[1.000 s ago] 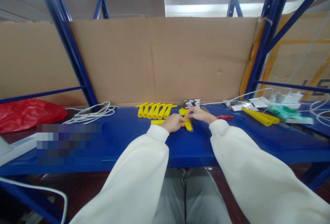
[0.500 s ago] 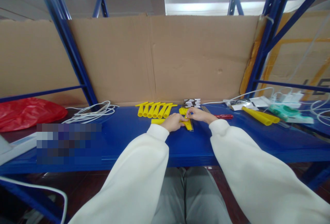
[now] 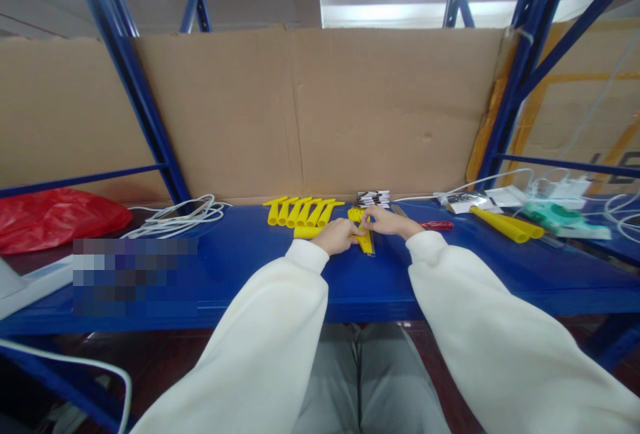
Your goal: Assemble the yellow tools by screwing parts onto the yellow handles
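Currently 1 yellow tool (image 3: 367,243) lies at the centre of the frame, just below the middle, its tubular handle (image 3: 303,232) pointing left and its flared head to the right, with a thin strip along the far right edge. Left hand (image 3: 337,235): fingers wrapped over the piece near where handle and head seem to join, gripping it. Right hand (image 3: 383,222): thumb and fingertips close together at the upper end of the head; too small to tell whether anything is pinched between them. Handling, judged by eye: probably moulded plastic, so light and fairly stiff, with a smooth surface that may slip or roll under a loose grip. The tube looks hollow; about 6 similar yellow pieces (image 3: 301,214), lined up left of centre, show open ends. Best hold, est.: around the handle close to the head, where twisting is easiest to resist; fingertips off the strip's edge, which could be sharp or brittle (not verifiable at this scale). Nearby: yellow coil-like bundle (image 3: 355,214) just above the hands, black-and-white stack (image 3: 373,199) behind it, red-handled tool (image 3: 438,225) right of centre. All rest on the blue table (image 3: 250,281).
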{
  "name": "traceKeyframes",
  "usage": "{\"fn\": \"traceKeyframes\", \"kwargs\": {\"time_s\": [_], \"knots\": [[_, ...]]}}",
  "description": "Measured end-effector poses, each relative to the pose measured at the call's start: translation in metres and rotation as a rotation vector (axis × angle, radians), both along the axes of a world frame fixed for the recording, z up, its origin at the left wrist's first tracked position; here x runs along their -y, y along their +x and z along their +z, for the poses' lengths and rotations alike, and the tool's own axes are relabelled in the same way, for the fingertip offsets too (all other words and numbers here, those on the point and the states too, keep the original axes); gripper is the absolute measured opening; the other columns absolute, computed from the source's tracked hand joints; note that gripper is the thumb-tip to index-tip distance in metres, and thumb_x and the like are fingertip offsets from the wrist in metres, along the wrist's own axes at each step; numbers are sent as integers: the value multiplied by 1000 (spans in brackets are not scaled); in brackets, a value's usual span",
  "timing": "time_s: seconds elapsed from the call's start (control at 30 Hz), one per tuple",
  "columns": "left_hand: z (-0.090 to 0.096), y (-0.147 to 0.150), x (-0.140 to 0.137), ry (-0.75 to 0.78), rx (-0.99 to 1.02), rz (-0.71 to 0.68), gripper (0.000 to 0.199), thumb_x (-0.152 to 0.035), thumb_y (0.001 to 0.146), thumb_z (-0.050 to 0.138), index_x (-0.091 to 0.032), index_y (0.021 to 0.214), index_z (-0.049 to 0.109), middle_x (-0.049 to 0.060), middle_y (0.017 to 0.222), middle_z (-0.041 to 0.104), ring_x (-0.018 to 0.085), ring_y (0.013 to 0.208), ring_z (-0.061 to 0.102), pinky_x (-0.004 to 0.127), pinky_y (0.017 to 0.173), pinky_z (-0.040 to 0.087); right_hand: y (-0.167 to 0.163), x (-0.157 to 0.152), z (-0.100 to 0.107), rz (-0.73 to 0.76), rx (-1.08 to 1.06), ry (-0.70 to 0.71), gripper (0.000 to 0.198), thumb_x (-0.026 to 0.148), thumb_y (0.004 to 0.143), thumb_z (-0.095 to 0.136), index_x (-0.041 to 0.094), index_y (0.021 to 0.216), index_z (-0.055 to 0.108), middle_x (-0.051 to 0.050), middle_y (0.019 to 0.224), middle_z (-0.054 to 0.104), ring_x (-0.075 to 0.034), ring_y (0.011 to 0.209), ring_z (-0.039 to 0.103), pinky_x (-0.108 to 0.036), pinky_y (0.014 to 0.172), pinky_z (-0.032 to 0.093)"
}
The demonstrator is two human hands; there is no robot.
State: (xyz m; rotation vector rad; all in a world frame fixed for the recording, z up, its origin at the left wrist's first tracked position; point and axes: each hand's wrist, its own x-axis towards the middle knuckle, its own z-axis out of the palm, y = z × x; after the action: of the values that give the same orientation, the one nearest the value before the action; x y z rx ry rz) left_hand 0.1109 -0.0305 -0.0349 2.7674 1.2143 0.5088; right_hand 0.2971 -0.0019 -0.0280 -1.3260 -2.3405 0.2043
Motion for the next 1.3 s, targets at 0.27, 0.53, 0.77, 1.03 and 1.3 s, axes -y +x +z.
{"fn": "traceKeyframes", "kwargs": {"time_s": [0.27, 0.53, 0.77, 1.03, 1.3], "knots": [[1, 1, 1, 34, -19, -2, 32, -17, 84, 68, -23, 114, 75, 7, 116, 74, 23, 110, 66, 33, 99, 48, 3, -9, -9, -68, -332, -165, 36, 11, 72, 67, 18, 107, 62, -8, 118, 65, -19, 112, 59, -35, 101, 44], [2, 3, 2, 57, 90, -48, 32, -12, 83, 67, -23, 112, 75, 7, 117, 73, 23, 111, 66, 33, 101, 47, 7, 1, -1, -42, -641, -395, 42, 10, 75, 64, 19, 116, 62, -9, 123, 66, -19, 109, 63, -31, 91, 51], [4, 4, 2, 49, 146, 11, 32, -13, 82, 69, -21, 112, 75, 8, 117, 73, 24, 111, 67, 37, 104, 46, 10, 3, 2, -15, -848, -538, 28, 9, 81, 62, 19, 107, 62, -7, 109, 71, -17, 100, 68, -30, 90, 55], [2, 3, -1, 62, 173, 37, 33, -17, 85, 66, -19, 117, 74, 10, 117, 73, 25, 107, 68, 37, 101, 48, 14, 3, 2, 122, -893, -835, 29, 3, 78, 67, 16, 104, 65, -5, 89, 75, -12, 71, 70, -22, 71, 59], [2, 4, 7, 93, 119, 88, 49, -15, 86, 64, -18, 134, 60, 11, 130, 67, 26, 123, 60, 37, 106, 44, 11, 6, 2, 70, -874, -854, 24, 4, 80, 67, 12, 104, 67, -9, 89, 76, -12, 64, 69, -23, 70, 59]]}}
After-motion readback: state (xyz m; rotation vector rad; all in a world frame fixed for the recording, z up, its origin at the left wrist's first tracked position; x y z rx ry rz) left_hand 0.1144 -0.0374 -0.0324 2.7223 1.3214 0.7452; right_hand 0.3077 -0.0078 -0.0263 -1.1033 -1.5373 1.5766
